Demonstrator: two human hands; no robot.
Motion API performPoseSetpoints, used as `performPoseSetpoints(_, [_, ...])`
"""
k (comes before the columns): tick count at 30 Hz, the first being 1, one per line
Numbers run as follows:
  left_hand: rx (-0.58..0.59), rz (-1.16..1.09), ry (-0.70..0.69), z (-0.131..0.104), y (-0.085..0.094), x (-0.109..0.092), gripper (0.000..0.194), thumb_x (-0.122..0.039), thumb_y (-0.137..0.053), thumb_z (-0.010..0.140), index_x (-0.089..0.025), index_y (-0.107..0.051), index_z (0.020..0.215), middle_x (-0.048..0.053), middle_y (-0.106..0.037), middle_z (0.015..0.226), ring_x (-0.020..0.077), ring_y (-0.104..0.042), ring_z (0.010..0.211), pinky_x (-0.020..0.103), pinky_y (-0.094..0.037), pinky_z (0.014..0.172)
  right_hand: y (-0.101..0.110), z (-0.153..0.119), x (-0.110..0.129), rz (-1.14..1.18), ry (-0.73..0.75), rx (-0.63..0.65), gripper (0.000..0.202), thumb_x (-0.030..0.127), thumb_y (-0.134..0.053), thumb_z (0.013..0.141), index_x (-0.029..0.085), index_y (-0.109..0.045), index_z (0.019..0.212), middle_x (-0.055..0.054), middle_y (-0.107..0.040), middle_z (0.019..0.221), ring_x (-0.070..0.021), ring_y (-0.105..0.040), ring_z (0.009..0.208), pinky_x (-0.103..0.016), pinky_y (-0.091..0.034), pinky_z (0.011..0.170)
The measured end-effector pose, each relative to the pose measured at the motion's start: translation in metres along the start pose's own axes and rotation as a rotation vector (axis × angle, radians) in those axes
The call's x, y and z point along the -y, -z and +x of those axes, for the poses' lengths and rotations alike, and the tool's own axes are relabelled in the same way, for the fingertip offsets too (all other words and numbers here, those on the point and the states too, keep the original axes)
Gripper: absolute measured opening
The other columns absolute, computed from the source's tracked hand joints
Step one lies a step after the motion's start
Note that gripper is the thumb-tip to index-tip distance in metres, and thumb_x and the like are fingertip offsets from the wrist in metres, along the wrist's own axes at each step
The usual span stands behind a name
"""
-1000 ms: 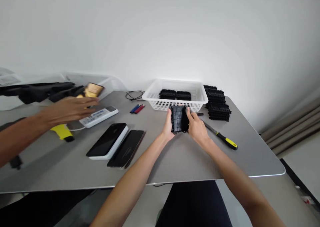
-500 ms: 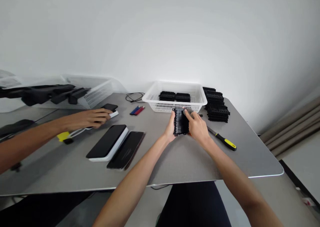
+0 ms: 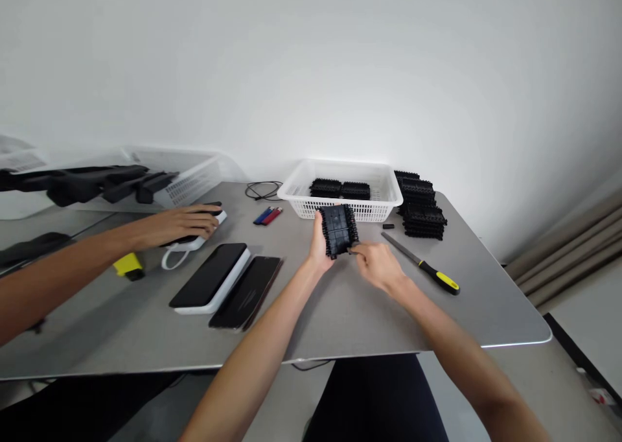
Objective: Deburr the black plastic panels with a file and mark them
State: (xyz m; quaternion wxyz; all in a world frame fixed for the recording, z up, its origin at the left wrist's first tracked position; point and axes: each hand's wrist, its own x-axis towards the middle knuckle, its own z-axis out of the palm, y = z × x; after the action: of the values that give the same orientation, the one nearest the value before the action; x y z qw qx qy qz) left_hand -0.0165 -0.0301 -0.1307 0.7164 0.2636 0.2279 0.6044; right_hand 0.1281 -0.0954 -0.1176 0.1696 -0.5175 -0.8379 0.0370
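Observation:
My left hand [image 3: 321,246] grips the left edge of a black plastic part [image 3: 339,228] with toothed sides, held tilted above the table in front of the white basket. At the part's lower right corner is my right hand [image 3: 381,265], its fingers closed in a pinch. A thin dark tool [image 3: 356,246] pokes out of that pinch against the toothed edge; its handle is hidden in the hand. To the right of the right hand, a file [image 3: 422,264] with a black and yellow handle lies on the table.
The white basket [image 3: 340,209] contains more black parts [image 3: 354,189]. Stacked black parts [image 3: 422,215] stand to its right. Two lighters [image 3: 267,216], a phone on a white block [image 3: 211,277] and another phone [image 3: 247,291] lie leftward. A co-worker's hand [image 3: 192,223] rests on a phone and white device.
The black part has turned over and shifted slightly left in my left hand. My right hand has moved from its top edge down to its lower right corner. The co-worker's hand moved slightly.

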Motion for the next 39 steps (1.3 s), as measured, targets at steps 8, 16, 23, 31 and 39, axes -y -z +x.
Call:
performPoseSetpoints(8, [0.151, 0.072, 0.183, -0.004, -0.002, 0.018, 0.06, -0.061, -0.039, 0.091, -0.021, -0.059, 0.13, 0.01, -0.067, 0.123, 0.0258, -0.06, 0.118, 0.039, -0.045, 0.103, 0.005, 0.012, -0.007, -0.119, -0.168, -0.241, 0.058, 0.011, -0.028, 0.093, 0.019, -0.032, 0.15, -0.013, -0.056, 0.117, -0.0208, -0.06, 0.092, -0.033, -0.054, 0.072])
performPoseSetpoints(16, [0.141, 0.075, 0.186, -0.007, -0.006, 0.031, 0.06, -0.062, -0.039, 0.091, -0.023, -0.059, 0.131, 0.008, -0.068, 0.123, 0.0255, -0.058, 0.122, 0.039, -0.043, 0.103, 0.006, 0.015, 0.007, -0.344, -0.209, -0.034, 0.056, 0.014, -0.029, 0.094, 0.005, -0.025, 0.15, -0.021, -0.056, 0.116, -0.0218, -0.064, 0.087, -0.033, -0.055, 0.071])
performPoseSetpoints(23, [-0.023, 0.046, 0.137, -0.003, -0.001, 0.016, 0.066, -0.069, -0.038, 0.087, -0.018, -0.068, 0.118, 0.009, -0.075, 0.101, 0.0247, -0.069, 0.096, 0.035, -0.055, 0.082, -0.001, 0.004, 0.021, -0.344, -0.122, 0.081, 0.053, 0.015, -0.028, 0.095, 0.006, -0.031, 0.148, -0.021, -0.058, 0.118, -0.0219, -0.068, 0.083, -0.032, -0.052, 0.067])
performPoseSetpoints(31, [0.052, -0.009, 0.031, -0.004, -0.004, 0.01, 0.059, -0.063, -0.038, 0.091, -0.021, -0.063, 0.124, 0.007, -0.072, 0.111, 0.0211, -0.068, 0.098, 0.033, -0.053, 0.088, 0.011, -0.003, 0.002, -0.021, -0.086, -0.088, 0.038, 0.016, -0.033, 0.092, 0.018, -0.07, 0.104, -0.007, -0.067, 0.098, -0.0187, -0.064, 0.087, -0.03, -0.048, 0.078])
performPoseSetpoints(39, [0.103, 0.03, 0.211, -0.012, -0.008, 0.03, 0.058, -0.061, -0.044, 0.089, -0.02, -0.063, 0.124, 0.01, -0.07, 0.116, 0.0275, -0.061, 0.116, 0.039, -0.047, 0.099, 0.016, 0.012, 0.001, -0.126, -0.152, -0.209, 0.056, 0.015, -0.028, 0.093, 0.017, -0.035, 0.149, -0.013, -0.058, 0.116, -0.0193, -0.062, 0.084, -0.032, -0.052, 0.072])
